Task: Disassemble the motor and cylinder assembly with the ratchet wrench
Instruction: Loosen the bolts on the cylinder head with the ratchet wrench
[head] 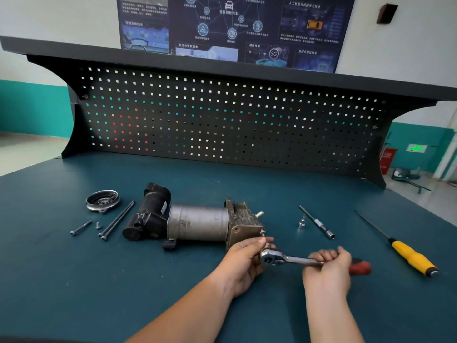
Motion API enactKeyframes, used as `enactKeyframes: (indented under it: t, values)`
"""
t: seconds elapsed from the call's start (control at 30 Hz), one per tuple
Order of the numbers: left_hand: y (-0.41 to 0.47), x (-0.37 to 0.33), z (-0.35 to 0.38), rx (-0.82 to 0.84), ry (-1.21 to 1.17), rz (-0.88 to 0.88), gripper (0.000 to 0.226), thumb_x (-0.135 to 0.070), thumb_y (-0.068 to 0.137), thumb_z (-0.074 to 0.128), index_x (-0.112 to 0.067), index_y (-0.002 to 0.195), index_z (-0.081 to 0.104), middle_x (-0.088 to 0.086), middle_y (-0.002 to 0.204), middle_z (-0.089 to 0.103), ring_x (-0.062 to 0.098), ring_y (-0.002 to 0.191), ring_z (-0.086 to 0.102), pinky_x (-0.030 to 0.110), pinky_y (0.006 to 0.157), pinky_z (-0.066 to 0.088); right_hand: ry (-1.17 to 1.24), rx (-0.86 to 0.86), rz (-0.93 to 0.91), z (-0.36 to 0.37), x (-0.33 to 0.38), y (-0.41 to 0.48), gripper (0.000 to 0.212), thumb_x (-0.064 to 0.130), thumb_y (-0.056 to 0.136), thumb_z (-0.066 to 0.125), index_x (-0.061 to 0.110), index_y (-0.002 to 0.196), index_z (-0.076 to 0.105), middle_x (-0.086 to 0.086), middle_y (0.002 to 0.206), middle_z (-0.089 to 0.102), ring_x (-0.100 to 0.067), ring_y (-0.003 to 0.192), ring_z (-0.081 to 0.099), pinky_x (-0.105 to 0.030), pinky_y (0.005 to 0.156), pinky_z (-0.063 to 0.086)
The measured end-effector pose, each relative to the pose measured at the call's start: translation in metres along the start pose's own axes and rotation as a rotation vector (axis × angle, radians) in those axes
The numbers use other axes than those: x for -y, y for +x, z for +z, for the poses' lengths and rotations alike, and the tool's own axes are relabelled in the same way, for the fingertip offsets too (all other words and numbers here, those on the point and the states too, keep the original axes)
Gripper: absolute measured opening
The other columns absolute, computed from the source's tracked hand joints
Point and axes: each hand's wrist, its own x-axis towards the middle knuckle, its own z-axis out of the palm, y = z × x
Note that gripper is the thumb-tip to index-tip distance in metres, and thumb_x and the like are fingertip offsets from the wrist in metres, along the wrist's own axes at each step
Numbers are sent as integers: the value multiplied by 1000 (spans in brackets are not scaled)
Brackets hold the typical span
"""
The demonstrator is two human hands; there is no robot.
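Observation:
The motor and cylinder assembly (197, 222) lies on its side on the blue-green bench: black motor at the left, grey cylinder in the middle, finned metal head at the right. A ratchet wrench (286, 259) with a red handle end sits against the near right corner of the head, where a bolt (262, 233) sticks out. My left hand (243, 264) grips the wrench head, fingers up by the bolt. My right hand (327, 267) is closed around the wrench handle.
A round metal cover (102, 201), two long bolts (117, 220), a short bolt (80, 228) and a small screw (98, 226) lie left of the assembly. To the right lie a socket (302, 222), an extension bar (317, 222) and a yellow-handled screwdriver (410, 256). A black pegboard (222, 120) stands behind.

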Motion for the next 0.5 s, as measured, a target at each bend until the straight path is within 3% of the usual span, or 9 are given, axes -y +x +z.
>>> enactKeyframes:
  t: [0.1, 0.3, 0.43, 0.5]
  values:
    - [1, 0, 0, -7, 30, -16, 17, -14, 95, 53, -10, 90, 68, 0, 70, 72, 8, 58, 67, 19, 51, 51, -70, 102, -140, 20, 5, -5, 27, 7, 92, 46, 19, 73, 31, 9, 50, 29, -5, 40, 27, -18, 41, 22]
    - [6, 4, -3, -27, 62, -11, 15, -18, 88, 63, -10, 75, 62, 2, 65, 67, 10, 57, 65, 22, 55, 53, -369, 542, -403, 60, -3, -30, 30, -4, 89, 50, 22, 80, 39, 13, 46, 39, -3, 36, 33, -15, 36, 25]
    - [7, 7, -5, -10, 48, 7, 14, -12, 88, 63, -7, 75, 62, 9, 71, 66, 15, 62, 65, 24, 58, 55, -735, 809, -612, 69, -17, -45, 30, 10, 81, 64, 35, 75, 48, 10, 54, 45, -11, 46, 41, -25, 47, 37]
    - [6, 6, -5, 19, 61, 25, 18, -3, 89, 58, -6, 74, 66, 8, 70, 68, 14, 61, 65, 24, 58, 54, -906, 931, -780, 69, -26, -55, 24, 18, 77, 65, 35, 73, 49, 13, 56, 47, -2, 48, 41, -16, 53, 38]
